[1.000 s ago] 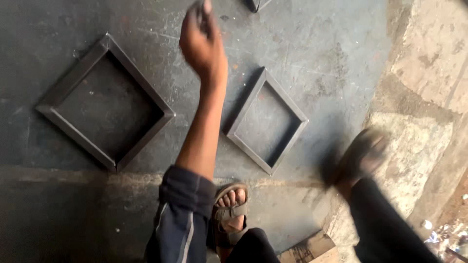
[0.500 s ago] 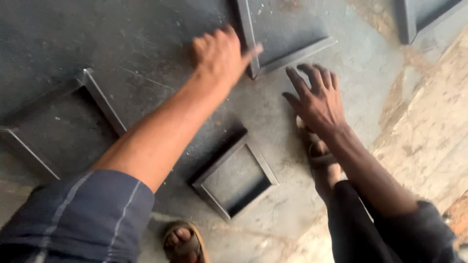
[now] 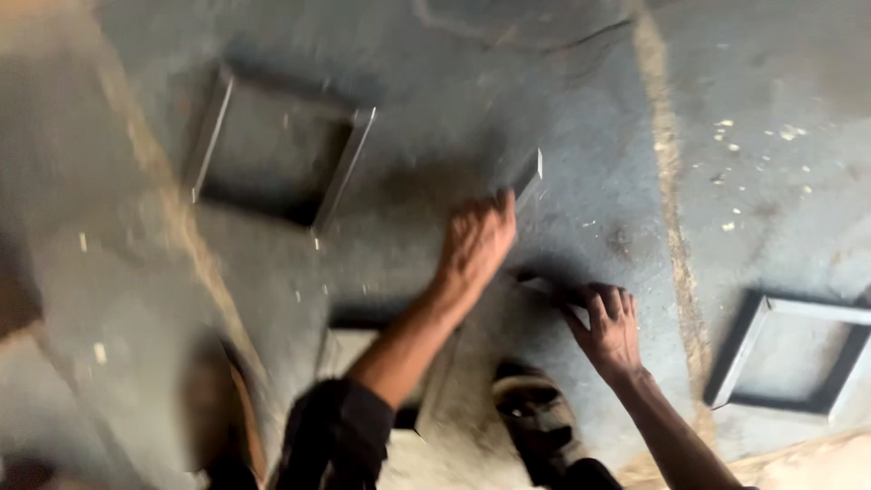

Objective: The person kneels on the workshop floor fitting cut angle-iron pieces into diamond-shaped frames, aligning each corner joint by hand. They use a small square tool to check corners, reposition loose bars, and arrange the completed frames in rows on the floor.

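The picture is blurred by motion. A square grey metal frame [image 3: 533, 174] stands tilted on the concrete floor between my hands. My left hand [image 3: 476, 243], on an arm in a dark rolled sleeve, grips the frame's far bar near its bright corner. My right hand [image 3: 613, 325] has its fingers curled over the frame's near edge [image 3: 550, 287]. Most of this frame is hidden behind my left hand and lost in the blur.
Three more square metal frames lie flat on the floor: one at the upper left [image 3: 272, 150], one at the right [image 3: 791, 352], one partly under my left arm [image 3: 352, 343]. My sandalled foot [image 3: 537, 419] is below my hands. Pale chips [image 3: 726, 145] dot the floor.
The view has swung and blurred. Both hands, spread open in the air half a second ago, have come down onto a frame and closed on its edges.
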Motion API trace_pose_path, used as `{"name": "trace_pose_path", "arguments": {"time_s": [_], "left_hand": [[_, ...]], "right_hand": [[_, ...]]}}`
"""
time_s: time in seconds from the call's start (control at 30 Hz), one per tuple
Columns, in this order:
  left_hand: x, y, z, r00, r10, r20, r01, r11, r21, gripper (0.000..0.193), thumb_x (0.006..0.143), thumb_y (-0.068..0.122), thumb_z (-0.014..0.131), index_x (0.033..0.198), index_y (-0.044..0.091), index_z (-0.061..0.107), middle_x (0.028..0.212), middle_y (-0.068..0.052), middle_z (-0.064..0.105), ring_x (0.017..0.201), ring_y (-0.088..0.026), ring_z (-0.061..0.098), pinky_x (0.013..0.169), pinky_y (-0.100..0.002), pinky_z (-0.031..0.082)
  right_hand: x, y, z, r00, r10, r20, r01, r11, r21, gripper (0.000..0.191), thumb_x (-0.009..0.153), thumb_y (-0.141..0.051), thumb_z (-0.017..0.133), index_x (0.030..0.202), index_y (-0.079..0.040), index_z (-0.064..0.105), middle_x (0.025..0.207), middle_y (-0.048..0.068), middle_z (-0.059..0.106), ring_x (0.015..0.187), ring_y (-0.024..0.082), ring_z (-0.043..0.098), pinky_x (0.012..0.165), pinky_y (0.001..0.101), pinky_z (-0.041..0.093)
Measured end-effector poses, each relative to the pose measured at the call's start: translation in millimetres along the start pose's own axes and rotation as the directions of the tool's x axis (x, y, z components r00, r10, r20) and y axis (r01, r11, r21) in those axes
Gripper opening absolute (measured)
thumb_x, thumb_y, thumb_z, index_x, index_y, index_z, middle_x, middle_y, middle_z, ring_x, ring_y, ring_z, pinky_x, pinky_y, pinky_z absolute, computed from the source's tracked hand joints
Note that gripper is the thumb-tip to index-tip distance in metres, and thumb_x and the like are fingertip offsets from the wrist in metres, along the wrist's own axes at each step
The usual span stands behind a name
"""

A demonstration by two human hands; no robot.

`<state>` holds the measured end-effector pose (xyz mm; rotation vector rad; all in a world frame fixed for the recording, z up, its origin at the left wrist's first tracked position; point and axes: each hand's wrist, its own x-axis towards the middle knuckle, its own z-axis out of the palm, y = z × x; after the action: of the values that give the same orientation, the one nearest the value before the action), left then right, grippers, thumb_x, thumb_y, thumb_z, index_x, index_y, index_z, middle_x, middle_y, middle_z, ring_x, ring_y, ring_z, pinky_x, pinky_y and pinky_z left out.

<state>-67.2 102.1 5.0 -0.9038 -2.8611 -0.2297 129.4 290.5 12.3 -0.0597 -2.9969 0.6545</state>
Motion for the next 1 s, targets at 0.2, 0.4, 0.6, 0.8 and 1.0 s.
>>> {"name": "trace_pose_path", "arguments": {"time_s": [0.2, 0.4, 0.6, 0.8, 1.0], "left_hand": [[-6, -9, 20, 0.981, -0.193, -0.028, 0.194, 0.96, 0.203, 0.004, 0.095, 0.012, 0.064, 0.099, 0.013, 0.064, 0.087, -0.009, 0.066, 0.069, -0.023, 0.067, 0.054, -0.036, 0.054], [-13, 9, 12, 0.939, -0.344, 0.002, 0.338, 0.922, 0.188, 0.02, 0.092, 0.018, 0.068, 0.111, 0.012, 0.065, 0.092, -0.013, 0.067, 0.077, -0.026, 0.069, 0.054, -0.038, 0.054], [-55, -14, -19, 0.915, -0.37, 0.159, 0.298, 0.888, 0.35, 0.029, 0.101, 0.016, 0.067, 0.13, 0.012, 0.065, 0.104, -0.017, 0.067, 0.087, -0.029, 0.067, 0.065, -0.041, 0.054], [-42, -33, -18, 0.853, -0.513, 0.096, 0.48, 0.843, 0.242, 0.028, 0.096, 0.031, 0.071, 0.117, 0.014, 0.063, 0.108, -0.013, 0.065, 0.098, -0.032, 0.067, 0.071, -0.045, 0.056], [-45, -32, -27, 0.819, -0.574, 0.006, 0.57, 0.812, -0.128, 0.043, 0.081, 0.032, 0.075, 0.114, 0.008, 0.061, 0.103, -0.014, 0.067, 0.094, -0.035, 0.068, 0.067, -0.048, 0.058]], "right_hand": [[-13, 46, -11, 0.999, 0.041, 0.021, -0.04, 0.999, -0.025, 0.028, 0.096, -0.01, 0.08, 0.123, -0.013, 0.07, 0.123, 0.01, 0.064, 0.111, 0.032, 0.059, 0.099, 0.0468, 0.048], [12, 51, -23, 0.991, -0.135, -0.012, 0.135, 0.991, 0.009, 0.054, 0.078, -0.03, 0.084, 0.123, -0.002, 0.071, 0.108, 0.018, 0.063, 0.1, 0.038, 0.059, 0.088, 0.0503, 0.047], [45, 37, -12, 0.996, -0.03, -0.084, 0.044, 0.984, 0.174, 0.032, 0.094, -0.019, 0.079, 0.121, -0.006, 0.07, 0.114, 0.016, 0.066, 0.104, 0.039, 0.062, 0.092, 0.0484, 0.051], [113, 38, 0, 0.986, -0.143, -0.081, 0.15, 0.984, 0.093, 0.024, 0.102, -0.011, 0.071, 0.126, -0.01, 0.072, 0.123, 0.013, 0.066, 0.114, 0.035, 0.061, 0.099, 0.0461, 0.052], [142, 11, -49, 0.991, -0.109, 0.08, 0.116, 0.988, -0.1, 0.035, 0.1, -0.022, 0.073, 0.131, -0.006, 0.068, 0.133, 0.016, 0.061, 0.122, 0.038, 0.053, 0.098, 0.0537, 0.045]]}}
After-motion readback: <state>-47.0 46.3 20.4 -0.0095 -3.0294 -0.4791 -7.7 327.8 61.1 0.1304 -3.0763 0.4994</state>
